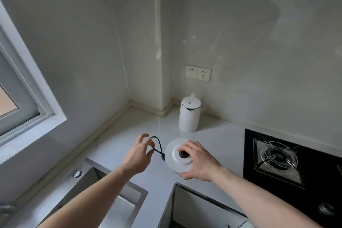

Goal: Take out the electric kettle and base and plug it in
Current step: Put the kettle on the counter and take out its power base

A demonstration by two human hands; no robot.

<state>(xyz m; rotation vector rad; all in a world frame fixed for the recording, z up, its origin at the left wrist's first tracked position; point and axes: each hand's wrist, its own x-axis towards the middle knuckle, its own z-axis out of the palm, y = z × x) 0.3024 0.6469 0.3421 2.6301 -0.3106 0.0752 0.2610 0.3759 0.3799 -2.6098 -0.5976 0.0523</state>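
A white electric kettle (189, 114) stands upright on the countertop near the back corner, below a double wall socket (198, 73). In front of it lies the round white kettle base (174, 155) with a black connector in its middle. My right hand (199, 160) grips the base from its right and near edge. My left hand (138, 153) pinches a loop of the base's black cord (157, 145) just left of the base. The plug is not visible.
A steel sink (103, 196) is set into the white countertop (129, 126) at the near left. A black gas hob (288, 161) fills the right. An open cabinet gap (199, 207) lies below my right arm. A window (20, 87) is on the left wall.
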